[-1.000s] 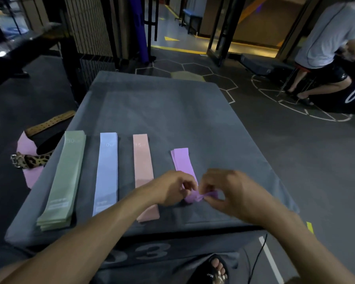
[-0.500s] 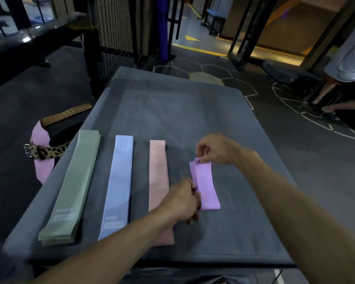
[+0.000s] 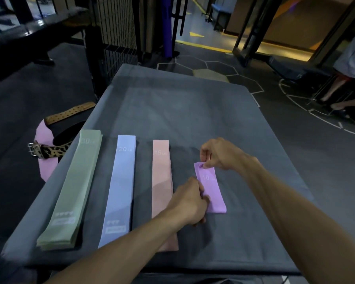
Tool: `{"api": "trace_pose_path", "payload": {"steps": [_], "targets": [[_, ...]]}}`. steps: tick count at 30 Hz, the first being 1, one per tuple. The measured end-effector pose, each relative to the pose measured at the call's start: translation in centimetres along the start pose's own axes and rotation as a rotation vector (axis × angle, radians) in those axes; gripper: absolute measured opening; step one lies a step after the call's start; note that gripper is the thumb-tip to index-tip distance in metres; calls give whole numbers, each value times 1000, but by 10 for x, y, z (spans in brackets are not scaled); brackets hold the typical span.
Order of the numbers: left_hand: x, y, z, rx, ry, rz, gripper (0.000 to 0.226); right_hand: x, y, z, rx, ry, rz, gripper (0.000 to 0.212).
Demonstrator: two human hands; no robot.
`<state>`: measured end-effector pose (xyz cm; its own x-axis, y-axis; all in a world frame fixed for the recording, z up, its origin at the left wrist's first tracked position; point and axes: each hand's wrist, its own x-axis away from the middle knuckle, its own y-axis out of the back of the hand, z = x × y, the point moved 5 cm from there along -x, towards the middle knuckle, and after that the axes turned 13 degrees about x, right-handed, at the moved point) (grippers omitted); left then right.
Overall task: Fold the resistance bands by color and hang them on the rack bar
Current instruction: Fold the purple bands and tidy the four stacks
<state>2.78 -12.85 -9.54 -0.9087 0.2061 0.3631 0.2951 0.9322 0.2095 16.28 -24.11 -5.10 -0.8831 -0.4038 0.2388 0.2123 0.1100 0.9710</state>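
Pinching purple band (image 3: 210,186): right hand (image 3: 218,153) gripping far end, left hand (image 3: 188,203) gripping near-left edge, long axis running away.

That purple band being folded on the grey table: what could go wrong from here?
The purple band is only pinched at its far end by the right hand and at its side by the left hand, so the fold may spring open when released. The left forearm also lies across the pink band and could drag it askew.
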Motion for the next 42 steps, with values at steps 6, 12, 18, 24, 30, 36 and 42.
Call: {"api": "trace_pose_path", "payload": {"steps": [6,12,18,24,30,36,42], "targets": [[1,0,-1,-3,14,3,8,4,8,3,-29,65,-17,16],[4,2,-2,-6,0,6,4,1,2,14,-24,63,-16,15],[2,0,0,-4,-3,13,8,-2,-1,16,5,29,14,16],[2,0,0,9,0,34,11,-3,3,12,-23,25,24,20],[0,1,1,50,27,28,9,-7,5,6,14,4,51,18],[0,2,0,-2,-1,24,6,-7,-2,5,-10,-25,52,24],[1,2,-2,13,-46,-4,6,-9,-9,1,7,-72,155,20]]}}
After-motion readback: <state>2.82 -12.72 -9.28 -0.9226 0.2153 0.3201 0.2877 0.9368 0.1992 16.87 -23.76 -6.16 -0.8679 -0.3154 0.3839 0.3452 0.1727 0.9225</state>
